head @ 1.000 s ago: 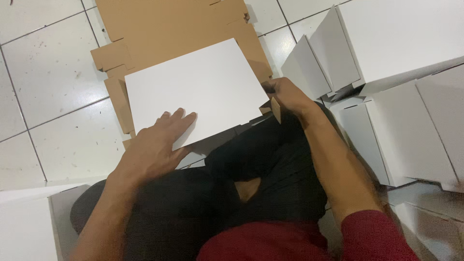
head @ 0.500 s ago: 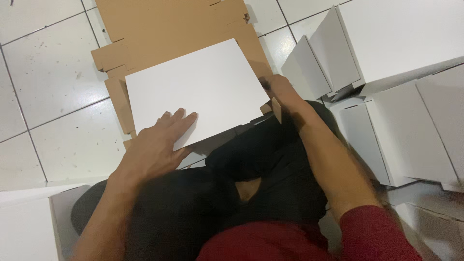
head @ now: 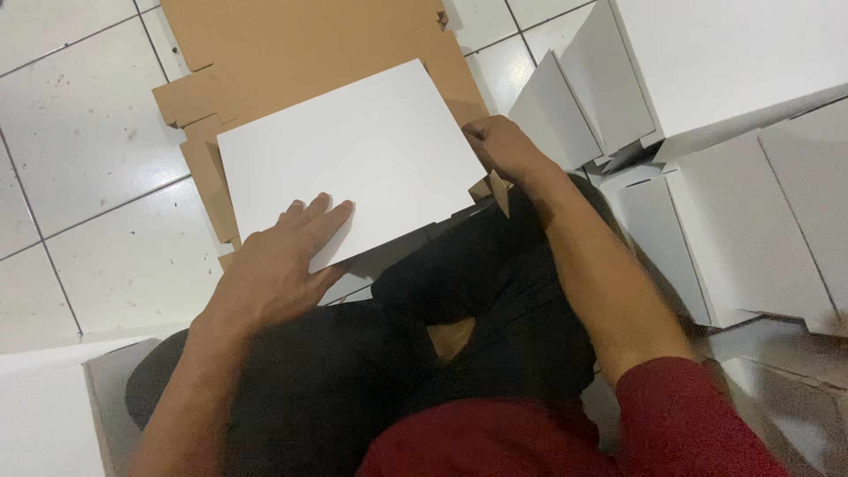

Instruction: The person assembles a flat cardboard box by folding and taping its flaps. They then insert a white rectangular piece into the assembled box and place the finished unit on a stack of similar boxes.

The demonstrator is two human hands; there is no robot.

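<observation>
Sitting on white floor tiles [head: 79, 168], a person spreads the left hand [head: 278, 265] flat on a white panel [head: 353, 159] over brown cardboard [head: 291, 44]; the right hand [head: 499, 146] seemingly pinches its edge, white boxes [head: 733, 106] beside.

Under the left grip [head: 283, 265] lies a white panel [head: 353, 159] of coated card, smooth and matt, with only a faint sheen. Beyond that grip, the flat brown sheet [head: 300, 44] is raw cardboard, dull and slightly fibrous, its cut flaps showing rough edges. The right grip [head: 499, 146] pinches a small brown cardboard tab [head: 499, 190] of the same uncoated stock. To the right of that grip stand white boxes [head: 724, 79] of smooth matt card, greyer on the inner faces. The floor [head: 79, 132] left of the left grip is glazed white tile, glossy but scuffed and speckled, with dark grout lines. The trousers [head: 424, 353] are soft black cloth; the sleeve [head: 689, 415] is red knit.
</observation>
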